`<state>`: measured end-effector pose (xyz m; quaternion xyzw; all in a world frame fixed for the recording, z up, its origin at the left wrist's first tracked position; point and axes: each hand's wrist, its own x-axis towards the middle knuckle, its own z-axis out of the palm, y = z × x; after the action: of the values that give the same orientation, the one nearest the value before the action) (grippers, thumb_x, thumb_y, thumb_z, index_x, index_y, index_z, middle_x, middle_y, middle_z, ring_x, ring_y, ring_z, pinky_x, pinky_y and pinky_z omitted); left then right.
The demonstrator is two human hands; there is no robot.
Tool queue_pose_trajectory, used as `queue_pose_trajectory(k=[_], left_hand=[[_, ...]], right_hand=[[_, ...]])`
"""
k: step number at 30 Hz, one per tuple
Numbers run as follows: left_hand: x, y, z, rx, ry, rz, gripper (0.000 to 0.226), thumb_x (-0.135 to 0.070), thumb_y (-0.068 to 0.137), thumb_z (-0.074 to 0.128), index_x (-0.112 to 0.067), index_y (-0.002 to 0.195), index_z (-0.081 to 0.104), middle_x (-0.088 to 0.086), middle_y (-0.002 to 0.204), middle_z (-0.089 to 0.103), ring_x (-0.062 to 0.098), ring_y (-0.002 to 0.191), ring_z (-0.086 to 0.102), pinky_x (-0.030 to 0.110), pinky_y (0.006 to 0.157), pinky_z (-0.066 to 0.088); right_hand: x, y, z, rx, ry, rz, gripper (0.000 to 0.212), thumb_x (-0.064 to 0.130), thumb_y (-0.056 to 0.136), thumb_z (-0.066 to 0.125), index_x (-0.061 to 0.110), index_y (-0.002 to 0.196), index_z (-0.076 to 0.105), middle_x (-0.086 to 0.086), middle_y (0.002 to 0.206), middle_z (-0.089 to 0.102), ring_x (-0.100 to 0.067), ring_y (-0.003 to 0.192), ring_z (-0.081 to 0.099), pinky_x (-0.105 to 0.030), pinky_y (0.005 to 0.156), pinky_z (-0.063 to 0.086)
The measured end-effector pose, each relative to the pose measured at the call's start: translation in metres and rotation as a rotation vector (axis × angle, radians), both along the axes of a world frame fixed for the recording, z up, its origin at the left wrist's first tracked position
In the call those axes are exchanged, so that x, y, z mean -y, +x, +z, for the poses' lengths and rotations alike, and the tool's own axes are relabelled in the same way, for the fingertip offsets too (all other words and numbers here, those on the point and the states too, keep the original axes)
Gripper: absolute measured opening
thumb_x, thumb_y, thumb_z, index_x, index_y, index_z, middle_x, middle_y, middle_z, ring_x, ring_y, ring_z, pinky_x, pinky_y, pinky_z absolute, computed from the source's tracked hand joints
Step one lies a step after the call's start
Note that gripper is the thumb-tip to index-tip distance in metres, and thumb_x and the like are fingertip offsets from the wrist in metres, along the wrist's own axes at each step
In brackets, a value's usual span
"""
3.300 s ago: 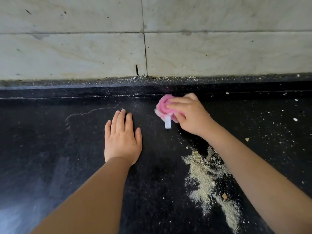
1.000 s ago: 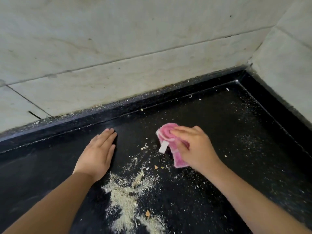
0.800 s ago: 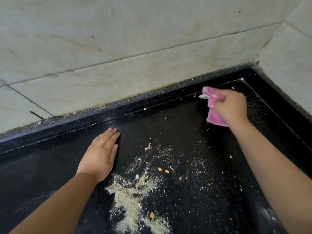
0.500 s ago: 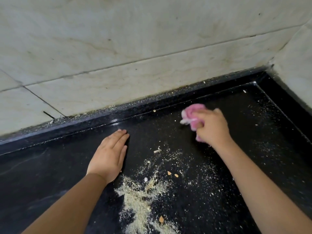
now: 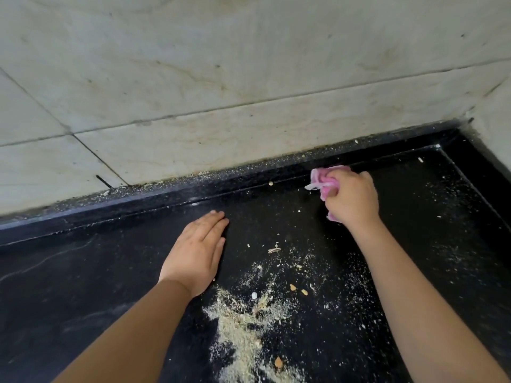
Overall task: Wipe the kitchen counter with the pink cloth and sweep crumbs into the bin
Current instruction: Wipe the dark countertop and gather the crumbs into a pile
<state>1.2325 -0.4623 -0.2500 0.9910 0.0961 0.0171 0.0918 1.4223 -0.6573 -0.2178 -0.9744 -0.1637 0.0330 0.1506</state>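
Pink cloth (image 5: 326, 179), bunched, soft, on glossy black counter (image 5: 83, 286)

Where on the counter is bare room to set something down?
Left of the left hand, the counter is bare up to the back ledge. Crowded: the crumb pile between the arms, and scattered crumbs beyond the right hand gripping the cloth.

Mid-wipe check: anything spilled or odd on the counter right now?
Yes. A heap of pale crumbs lies spilled on the black counter between the forearms, with loose bits scattered toward the right corner. More grit lines the ledge under the wall. The right hand grips the pink cloth; the left hand lies flat.
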Motion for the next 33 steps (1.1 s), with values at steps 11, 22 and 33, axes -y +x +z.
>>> queue_pose_trajectory(k=[11, 22, 33], left_hand=[[-0.001, 0.0, 0.0, 0.006, 0.011, 0.01, 0.062, -0.037, 0.098, 0.011, -0.004, 0.114, 0.06, 0.009, 0.118, 0.062, 0.026, 0.109, 0.058, 0.029, 0.1, 0.022], [-0.001, 0.0, -0.003, 0.036, -0.02, 0.006, 0.066, -0.038, 0.098, 0.005, -0.005, 0.114, 0.061, 0.007, 0.118, 0.062, 0.021, 0.114, 0.052, 0.026, 0.101, 0.02], [-0.001, 0.002, -0.005, 0.063, -0.025, 0.004, 0.06, -0.036, 0.098, 0.011, -0.006, 0.114, 0.061, 0.007, 0.119, 0.061, 0.021, 0.116, 0.051, 0.028, 0.1, 0.021]], right_hand=[[0.005, -0.01, 0.021, -0.08, 0.251, 0.005, 0.032, 0.004, 0.085, 0.047, 0.014, 0.113, 0.061, -0.004, 0.1, 0.063, -0.029, 0.1, 0.047, -0.033, 0.077, 0.039], [-0.01, -0.049, 0.028, -0.363, 0.164, 0.475, 0.025, 0.007, 0.087, 0.05, 0.021, 0.104, 0.061, 0.013, 0.077, 0.044, -0.005, 0.071, 0.041, -0.017, 0.061, 0.035], [-0.058, -0.045, 0.02, -0.222, -0.069, 0.483, 0.02, 0.014, 0.087, 0.044, 0.018, 0.104, 0.053, 0.001, 0.102, 0.057, -0.019, 0.092, 0.045, -0.028, 0.067, 0.034]])
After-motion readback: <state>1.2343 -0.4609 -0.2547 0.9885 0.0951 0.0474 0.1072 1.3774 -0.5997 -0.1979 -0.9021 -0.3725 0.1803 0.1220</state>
